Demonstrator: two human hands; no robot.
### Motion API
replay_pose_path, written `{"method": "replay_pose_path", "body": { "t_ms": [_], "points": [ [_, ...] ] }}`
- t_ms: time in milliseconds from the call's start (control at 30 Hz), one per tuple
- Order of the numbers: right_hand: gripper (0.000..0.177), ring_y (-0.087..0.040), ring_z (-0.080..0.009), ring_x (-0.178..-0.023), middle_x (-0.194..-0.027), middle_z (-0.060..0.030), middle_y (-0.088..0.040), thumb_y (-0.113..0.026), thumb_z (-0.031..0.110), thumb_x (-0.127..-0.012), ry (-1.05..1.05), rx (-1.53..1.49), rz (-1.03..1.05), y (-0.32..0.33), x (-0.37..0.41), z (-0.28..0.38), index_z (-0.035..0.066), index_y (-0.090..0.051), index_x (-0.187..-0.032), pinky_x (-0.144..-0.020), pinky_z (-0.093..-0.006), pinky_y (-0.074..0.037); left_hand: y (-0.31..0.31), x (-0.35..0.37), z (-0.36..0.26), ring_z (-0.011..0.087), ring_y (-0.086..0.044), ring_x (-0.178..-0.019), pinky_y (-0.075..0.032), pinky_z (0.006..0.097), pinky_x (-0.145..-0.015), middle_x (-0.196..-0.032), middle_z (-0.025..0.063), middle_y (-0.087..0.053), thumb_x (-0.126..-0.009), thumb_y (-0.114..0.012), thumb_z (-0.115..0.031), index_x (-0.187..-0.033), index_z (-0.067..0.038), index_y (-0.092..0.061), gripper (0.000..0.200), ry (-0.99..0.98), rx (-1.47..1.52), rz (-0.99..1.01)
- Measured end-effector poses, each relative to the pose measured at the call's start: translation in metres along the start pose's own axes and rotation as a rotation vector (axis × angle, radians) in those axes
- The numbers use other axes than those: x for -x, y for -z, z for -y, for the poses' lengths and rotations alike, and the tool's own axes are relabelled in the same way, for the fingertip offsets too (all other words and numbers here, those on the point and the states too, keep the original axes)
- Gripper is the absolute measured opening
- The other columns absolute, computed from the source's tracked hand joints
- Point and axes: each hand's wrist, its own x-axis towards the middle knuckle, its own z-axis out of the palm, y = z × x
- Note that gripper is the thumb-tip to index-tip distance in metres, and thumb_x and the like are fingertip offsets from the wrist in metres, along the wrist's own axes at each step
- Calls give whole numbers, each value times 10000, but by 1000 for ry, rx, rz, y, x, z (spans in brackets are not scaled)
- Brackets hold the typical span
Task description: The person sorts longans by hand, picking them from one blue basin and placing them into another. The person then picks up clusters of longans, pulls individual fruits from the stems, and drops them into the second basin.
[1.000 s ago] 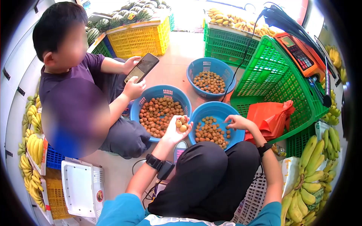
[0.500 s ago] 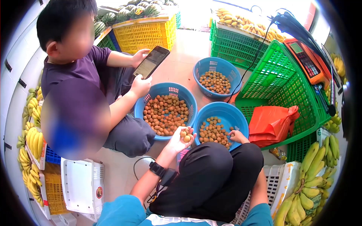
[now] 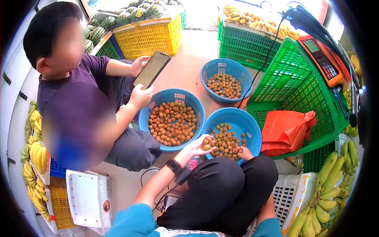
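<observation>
My left hand [image 3: 199,146] cups two or three small brown round fruits [image 3: 207,143] over the near rim of a blue basket [image 3: 250,126] that holds more of the same fruit. My right hand [image 3: 243,152] reaches into that basket's near edge, fingers down among the fruits, partly hidden behind my black-trousered knee [image 3: 225,189]. Whether it holds one I cannot tell. A fuller blue basket [image 3: 197,106] of brown fruits stands just to the left.
A person in a purple shirt [image 3: 75,98] sits at the left holding a phone [image 3: 152,70]. A third blue basket [image 3: 207,71] stands farther back. A green crate [image 3: 292,83] with an orange bag [image 3: 286,128] is right; bananas [image 3: 327,189], yellow crate [image 3: 148,37], scale [image 3: 321,59].
My left hand has moved right and down with its fruits, from beside the left basket to the near basket's rim. My right hand has dropped from above the fruits to the basket's near edge.
</observation>
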Motion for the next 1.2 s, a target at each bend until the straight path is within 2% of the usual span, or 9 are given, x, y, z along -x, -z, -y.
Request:
{"method": "replay_pose_path", "body": {
  "t_ms": [200,433,567,700,767,833,967,1100,1200],
  "points": [
    [336,-559,-129,-603,-727,-75,-555,-567,22,-710,22,-182,-62,-32,-11,-41,0,-463,-1028,-554,-265,-455,-5,-54,-6,226,-390,-1052,-445,380,-825,-1123,47,-391,-844,-449,-264,-1066,-111,-461,270,10,-546,-121],
    [283,-550,-109,-558,-704,-75,-562,-599,158,-736,-114,-437,-9,-21,13,5,-8,-524,-952,-546,-260,-452,10,-95,14,236,-404,-1067,-356,383,-874,-1239,70,-346,-851,-421,-314,-1178,-111,-413,385,-50,-702,-74],
    [307,-539,-96,-573,-732,-62,-560,-601,198,-765,-33,-336,-11,-47,2,-26,-28,-520,-956,-530,-232,-438,15,-62,-13,204,-542,-884,-454,313,-717,-1085,100,-507,-860,-397,-273,-1077,-67,-480,310,-381,-707,-37],
    [295,-535,-96,-601,-734,-69,-569,-574,209,-790,-38,-387,4,-38,11,0,-37,-533,-948,-523,-232,-438,59,-56,-48,193,-564,-780,-465,315,-640,-922,89,-568,-801,-496,-219,-990,-66,-521,244,-745,-801,-405],
    [287,-531,-95,-605,-727,-68,-568,-568,209,-793,-37,-394,7,-37,15,6,-36,-535,-939,-521,-233,-437,97,-59,-55,235,-562,-758,-456,363,-666,-866,111,-570,-709,-587,-241,-983,-61,-523,334,-903,-1273,-757],
    [280,-528,-93,-609,-721,-67,-566,-563,209,-797,-40,-398,8,-38,16,6,-35,-538,-930,-520,-235,-437,102,-44,-51,355,-413,-1022,-340,451,-847,-1148,143,-400,-656,-622,-269,-1055,-109,-486,451,-563,-1439,-968],
    [242,-520,-100,-589,-705,-63,-551,-564,194,-791,24,-330,-84,-48,9,-13,-27,-540,-887,-523,-240,-434,114,-39,-28,381,-341,-1072,-303,471,-871,-1242,129,-253,-641,-651,-231,-1184,-171,-403,600,-343,-1696,-1088],
    [238,-543,-215,-727,-793,-131,-542,-563,196,-768,18,-168,-94,-34,9,-6,-3,-558,-898,-659,-315,-440,118,-39,-32,392,-338,-1084,-305,485,-880,-1273,136,-212,-623,-690,-213,-1185,-183,-391,638,-298,-1873,-1112],
    [231,-544,-205,-745,-797,-129,-554,-556,187,-767,108,-149,-87,9,13,50,-3,-558,-899,-676,-314,-439,137,-41,-35,384,-393,-1031,-405,451,-798,-1274,147,-218,-584,-700,-105,-1167,-194,-394,664,-392,-1857,-1086]
  ]
}}
